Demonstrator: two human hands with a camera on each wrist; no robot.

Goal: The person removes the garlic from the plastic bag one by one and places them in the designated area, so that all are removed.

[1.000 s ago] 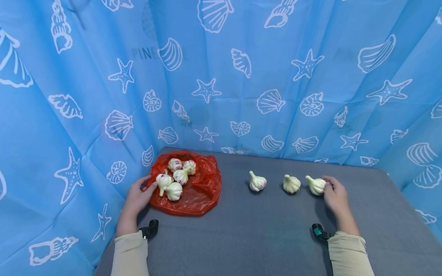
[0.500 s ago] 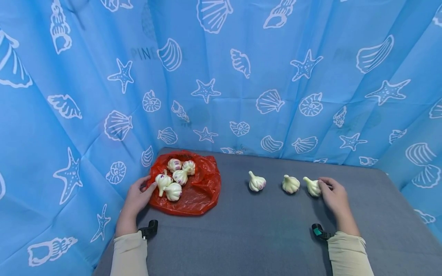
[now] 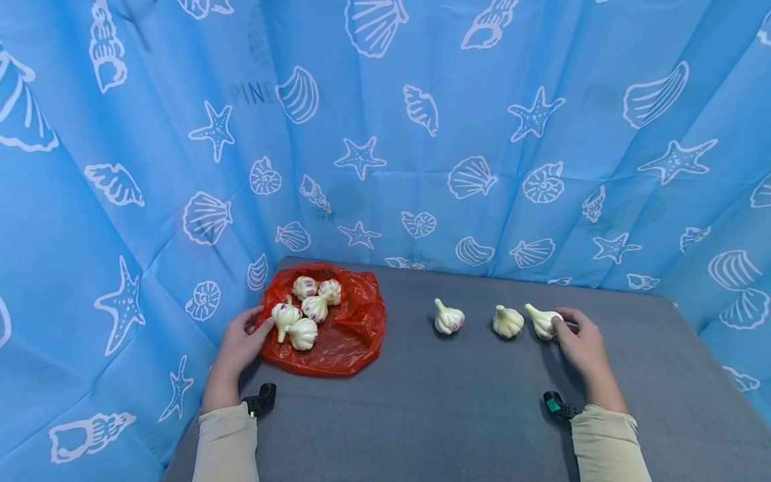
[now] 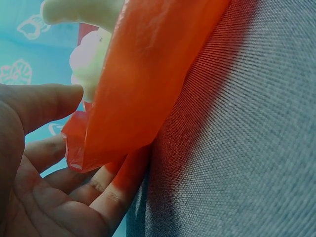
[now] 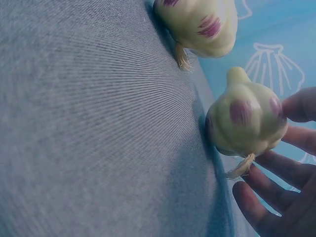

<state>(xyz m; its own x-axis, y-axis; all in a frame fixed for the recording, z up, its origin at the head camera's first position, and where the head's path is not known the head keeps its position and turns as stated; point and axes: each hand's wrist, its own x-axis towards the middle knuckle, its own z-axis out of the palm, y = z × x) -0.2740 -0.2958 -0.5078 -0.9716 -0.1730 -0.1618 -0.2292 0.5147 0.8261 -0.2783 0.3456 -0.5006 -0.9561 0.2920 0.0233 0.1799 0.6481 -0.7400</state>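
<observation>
Grey cloth-covered counter (image 3: pixel 470 408): left hand (image 3: pixel 237 348), fingers relaxed, steadies the crumpled red plastic bag (image 3: pixel 343 335) of garlic at the back-left corner, while right hand (image 3: pixel 581 345) fingertips nudge the rightmost pale purple-streaked garlic bulb (image 3: pixel 542 323) into a row of three.

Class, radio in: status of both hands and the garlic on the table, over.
Left hand open, fingers under the red bag's edge. Right hand open, fingertips touching the rightmost garlic bulb, not gripping. Two more loose bulbs beside it; nothing in the way.
</observation>
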